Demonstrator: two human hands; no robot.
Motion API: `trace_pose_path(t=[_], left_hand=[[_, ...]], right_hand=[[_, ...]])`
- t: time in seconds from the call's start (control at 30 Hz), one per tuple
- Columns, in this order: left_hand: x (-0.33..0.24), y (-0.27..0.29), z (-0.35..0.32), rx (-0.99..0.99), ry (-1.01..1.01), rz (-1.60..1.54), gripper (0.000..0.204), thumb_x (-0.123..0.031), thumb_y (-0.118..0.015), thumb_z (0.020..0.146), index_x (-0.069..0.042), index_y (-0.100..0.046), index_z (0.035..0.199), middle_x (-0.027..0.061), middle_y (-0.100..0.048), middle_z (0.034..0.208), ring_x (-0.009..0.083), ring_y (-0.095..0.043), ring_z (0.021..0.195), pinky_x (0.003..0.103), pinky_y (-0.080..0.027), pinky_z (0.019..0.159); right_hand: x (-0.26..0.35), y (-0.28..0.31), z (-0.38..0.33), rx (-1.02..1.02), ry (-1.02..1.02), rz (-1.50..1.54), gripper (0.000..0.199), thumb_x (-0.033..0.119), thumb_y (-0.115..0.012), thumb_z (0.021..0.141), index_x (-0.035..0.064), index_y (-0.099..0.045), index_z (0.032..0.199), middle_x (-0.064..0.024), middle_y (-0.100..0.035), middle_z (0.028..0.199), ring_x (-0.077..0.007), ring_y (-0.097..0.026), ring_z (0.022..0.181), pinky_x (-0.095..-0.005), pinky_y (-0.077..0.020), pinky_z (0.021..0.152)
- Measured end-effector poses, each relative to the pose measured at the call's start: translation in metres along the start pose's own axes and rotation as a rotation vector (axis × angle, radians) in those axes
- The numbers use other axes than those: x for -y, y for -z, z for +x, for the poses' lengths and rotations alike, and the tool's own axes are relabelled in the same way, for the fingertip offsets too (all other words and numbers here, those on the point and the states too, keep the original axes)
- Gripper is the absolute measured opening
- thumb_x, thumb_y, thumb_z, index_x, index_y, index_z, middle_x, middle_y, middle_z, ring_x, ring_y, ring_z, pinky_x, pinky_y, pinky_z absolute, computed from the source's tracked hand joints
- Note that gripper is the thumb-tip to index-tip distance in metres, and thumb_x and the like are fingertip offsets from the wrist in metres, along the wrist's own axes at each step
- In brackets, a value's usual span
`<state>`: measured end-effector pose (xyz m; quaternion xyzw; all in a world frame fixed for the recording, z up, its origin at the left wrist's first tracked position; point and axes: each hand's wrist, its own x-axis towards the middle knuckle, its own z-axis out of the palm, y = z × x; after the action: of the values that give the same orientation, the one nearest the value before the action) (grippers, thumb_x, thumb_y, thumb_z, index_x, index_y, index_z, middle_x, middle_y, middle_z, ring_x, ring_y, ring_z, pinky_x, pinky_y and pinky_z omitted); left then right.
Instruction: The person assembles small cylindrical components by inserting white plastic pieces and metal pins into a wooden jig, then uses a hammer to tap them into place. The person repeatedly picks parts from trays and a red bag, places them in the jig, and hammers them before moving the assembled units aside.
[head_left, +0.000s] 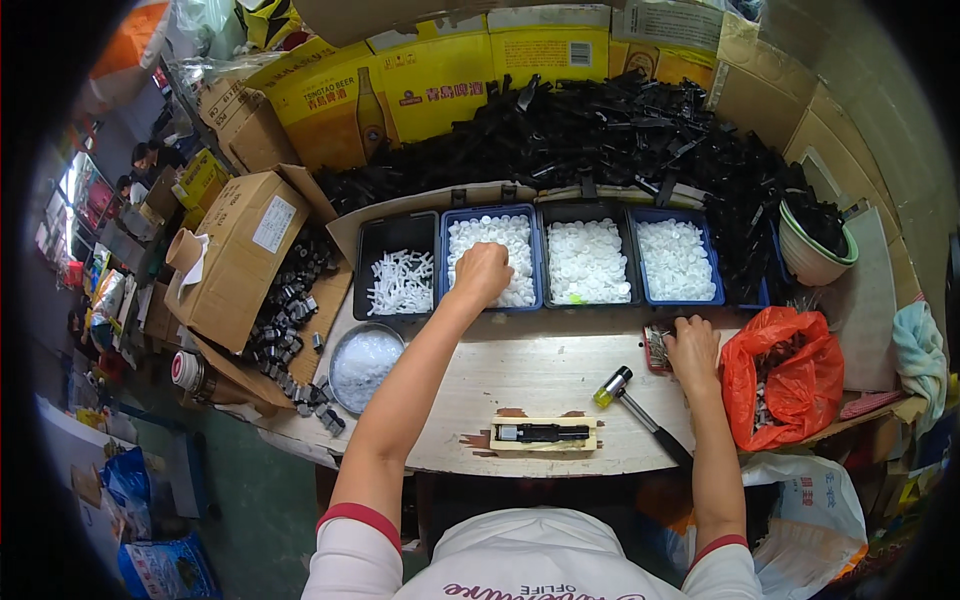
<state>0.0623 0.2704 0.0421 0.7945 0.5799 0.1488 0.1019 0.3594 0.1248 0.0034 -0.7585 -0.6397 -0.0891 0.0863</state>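
My left hand point(483, 274) is down in the second tray point(541, 262) from the left, its fingers bent into small round white plastic pieces point(507, 233). What it pinches is hidden under the hand. To the right, my right hand point(692, 347) dips its curled fingertips at a small red box point(657, 347) of thin metal pins; anything between them cannot be made out. Between my forearms, a wooden fixture point(592, 437) on the table holds a black part with a grey metal end point(545, 433). A hammer point(640, 410) with a yellow-tipped head lies right of it.
Other trays hold white sticks point(402, 281) and more white pieces point(588, 250). Black plastic parts point(620, 130) pile up behind. A metal bowl point(366, 366) and grey metal parts point(290, 325) sit left, a red plastic bag point(790, 370) right. People point(150, 160) are far left.
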Motion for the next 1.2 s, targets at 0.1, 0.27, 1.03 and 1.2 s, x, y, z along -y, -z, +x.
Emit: trace_pose_path(t=[0.1, 0.27, 1.03, 1.2], left_hand=[[0.01, 0.005, -0.003, -0.086, -0.055, -0.208, 0.018, -0.015, -0.07, 0.065, -0.003, -0.066, 0.078, 0.0169, -0.063, 0.075, 0.0283, -0.061, 0.067, 0.036, -0.049, 0.065], [0.014, 0.028, -0.012, 0.104, 0.177, -0.914, 0.023, 0.0, -0.067, 0.066, 0.006, -0.063, 0.088, 0.0094, -0.062, 0.074, 0.0138, -0.059, 0.061, 0.026, -0.049, 0.05], [-0.009, 0.009, -0.13, 0.126, 0.361, -1.899, 0.014, -0.001, -0.058, 0.079, 0.003, -0.059, 0.092, 0.0142, -0.061, 0.086, 0.0207, -0.062, 0.073, 0.03, -0.053, 0.061], [-0.013, -0.002, -0.167, 0.2, 0.471, -2.049, 0.013, -0.006, -0.059, 0.081, 0.002, -0.057, 0.091, 0.0089, -0.058, 0.079, 0.0153, -0.058, 0.066, 0.026, -0.049, 0.055]], right_hand=[[0.0, -0.005, 0.004, 0.084, 0.047, 0.016, 0.013, 0.012, -0.059, 0.071, 0.0041, -0.061, 0.082, -0.0126, -0.057, 0.083, -0.0286, -0.053, 0.086, -0.0415, -0.037, 0.077], [0.004, 0.0, -0.002, -0.104, 0.042, 0.026, 0.011, 0.004, -0.053, 0.07, 0.0037, -0.061, 0.078, -0.0124, -0.058, 0.079, -0.0279, -0.053, 0.084, -0.0416, -0.0357, 0.074], [-0.011, -0.004, -0.005, -0.049, 0.258, 0.076, 0.009, 0.01, -0.061, 0.071, 0.008, -0.059, 0.079, -0.006, -0.052, 0.079, -0.0238, -0.05, 0.082, -0.0387, -0.0322, 0.07], [-0.016, 0.007, -0.015, -0.097, 0.2, 0.167, 0.004, 0.008, -0.06, 0.071, 0.0076, -0.058, 0.075, -0.0071, -0.054, 0.077, -0.0228, -0.052, 0.077, -0.0371, -0.0331, 0.068]])
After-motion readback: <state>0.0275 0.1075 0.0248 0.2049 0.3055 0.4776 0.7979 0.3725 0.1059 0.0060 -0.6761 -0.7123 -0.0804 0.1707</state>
